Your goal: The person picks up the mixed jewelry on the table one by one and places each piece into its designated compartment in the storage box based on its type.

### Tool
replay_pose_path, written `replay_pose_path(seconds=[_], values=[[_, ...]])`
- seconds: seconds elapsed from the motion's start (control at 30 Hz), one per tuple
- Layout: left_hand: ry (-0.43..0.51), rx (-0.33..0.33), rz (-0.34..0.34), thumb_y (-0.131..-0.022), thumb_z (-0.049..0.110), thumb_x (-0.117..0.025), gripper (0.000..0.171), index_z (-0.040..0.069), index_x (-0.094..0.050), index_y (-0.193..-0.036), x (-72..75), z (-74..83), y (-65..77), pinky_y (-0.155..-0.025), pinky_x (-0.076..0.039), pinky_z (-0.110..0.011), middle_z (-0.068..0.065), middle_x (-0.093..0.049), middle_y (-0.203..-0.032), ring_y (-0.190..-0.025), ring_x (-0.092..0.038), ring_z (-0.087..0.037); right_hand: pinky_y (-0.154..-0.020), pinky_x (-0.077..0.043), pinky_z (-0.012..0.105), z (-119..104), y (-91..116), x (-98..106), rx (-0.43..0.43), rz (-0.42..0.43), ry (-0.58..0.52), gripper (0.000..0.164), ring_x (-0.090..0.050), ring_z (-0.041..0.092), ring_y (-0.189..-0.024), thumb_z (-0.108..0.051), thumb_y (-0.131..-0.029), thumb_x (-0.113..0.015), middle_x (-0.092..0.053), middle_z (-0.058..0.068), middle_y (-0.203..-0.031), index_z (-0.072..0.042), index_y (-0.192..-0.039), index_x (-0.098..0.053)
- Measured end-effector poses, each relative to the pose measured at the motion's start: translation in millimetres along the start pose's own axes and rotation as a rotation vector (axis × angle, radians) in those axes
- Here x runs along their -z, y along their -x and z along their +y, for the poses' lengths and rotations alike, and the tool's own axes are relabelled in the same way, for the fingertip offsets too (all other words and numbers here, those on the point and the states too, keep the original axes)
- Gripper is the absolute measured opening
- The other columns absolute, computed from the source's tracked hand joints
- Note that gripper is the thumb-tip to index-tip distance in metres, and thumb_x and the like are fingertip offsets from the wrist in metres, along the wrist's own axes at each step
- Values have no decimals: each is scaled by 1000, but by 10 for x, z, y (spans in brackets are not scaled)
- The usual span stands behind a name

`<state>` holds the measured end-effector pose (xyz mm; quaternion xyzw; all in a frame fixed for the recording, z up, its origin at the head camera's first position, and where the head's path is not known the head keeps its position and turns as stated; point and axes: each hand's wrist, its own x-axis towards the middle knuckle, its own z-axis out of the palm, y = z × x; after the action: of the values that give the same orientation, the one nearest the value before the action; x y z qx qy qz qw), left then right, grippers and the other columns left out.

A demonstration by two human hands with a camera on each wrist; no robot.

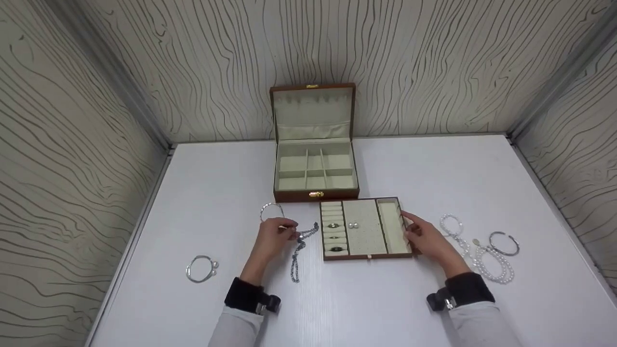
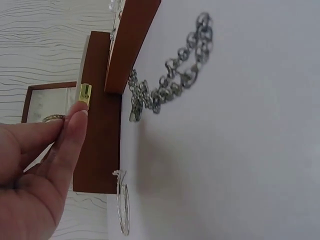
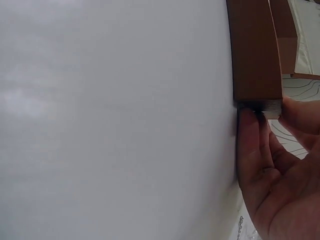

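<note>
My left hand [image 1: 275, 237] pinches a small patterned ring [image 2: 54, 118] between thumb and fingertips, left of the jewelry tray [image 1: 365, 255]. A dark chain necklace [image 1: 295, 267] lies on the table beside that hand. My right hand [image 1: 426, 237] grips the tray's right end, with the thumb at the top edge and fingers against the side wall. In the tray, several rings [image 1: 336, 249] sit in the padded roll slots. A pair of pearl earrings [image 1: 354, 225] sits on the middle panel, and the right compartment [image 1: 393, 226] holds nothing.
The brown jewelry box [image 1: 315, 195] stands behind the tray, lid up. A silver bracelet [image 1: 271, 204] lies past my left hand. Another bracelet [image 1: 199, 280] with pearl earrings [image 1: 214, 264] lies far left. At the right are pearl strands [image 1: 496, 277] and an open bangle [image 1: 518, 245].
</note>
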<state>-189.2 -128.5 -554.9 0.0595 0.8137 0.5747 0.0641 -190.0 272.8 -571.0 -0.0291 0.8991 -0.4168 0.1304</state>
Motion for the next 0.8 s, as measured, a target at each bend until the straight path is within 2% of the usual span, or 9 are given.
replay_pose_path(seconds=[0.17, 0.3, 0.4, 0.53, 0.63, 0.8], values=[[-79, -47, -21, -87, -5, -64, 14, -9, -68, -100, -122, 72, -20, -65, -56, -29, -8, -67, -83, -71, -67, -16, -65, -48, 35, 2, 0, 1, 10, 8, -3, 54, -54, 28, -89, -2, -96, -52, -58, 19, -106, 0, -148, -37], [-72, -60, -44, -86, -5, -68, 7, -5, -67, -92, -212, 102, -24, -64, -57, -32, -4, -66, -78, -68, -66, -15, -66, -47, 34, -2, 0, -2, 13, 11, 0, 54, -54, 27, -89, -2, -96, -52, -58, 18, -105, 0, -148, -37], [-93, -78, -62, -85, -4, -69, 3, -2, -68, -87, -265, 114, -27, -64, -56, -29, -2, -66, -78, -69, -65, -13, -67, -47, 34, 1, -3, -6, 12, 13, 7, 54, -54, 27, -90, -3, -96, -52, -58, 17, -105, 0, -148, -37], [-180, -100, -75, -83, -1, -70, 2, 1, -70, -83, -310, 111, -35, -61, -53, -23, 1, -66, -75, -66, -61, -8, -68, -47, 34, 8, -7, -13, 10, 16, 15, 55, -55, 28, -91, -3, -96, -52, -58, 18, -106, -1, -148, -37], [-224, -98, -96, -82, -1, -69, 5, 2, -72, -82, -331, 110, -40, -58, -52, -24, 2, -66, -72, -63, -60, -7, -68, -48, 34, 10, -5, -15, 9, 17, 17, 55, -55, 29, -93, -3, -96, -52, -58, 18, -107, -1, -149, -37], [-274, -78, -114, -81, 0, -70, 7, 6, -74, -81, -364, 117, -49, -61, -52, -26, 3, -66, -73, -66, -61, -8, -67, -47, 32, 10, 2, -13, 6, 16, -4, 55, -54, 26, -90, -3, -96, -52, -58, 17, -106, -2, -149, -36]])
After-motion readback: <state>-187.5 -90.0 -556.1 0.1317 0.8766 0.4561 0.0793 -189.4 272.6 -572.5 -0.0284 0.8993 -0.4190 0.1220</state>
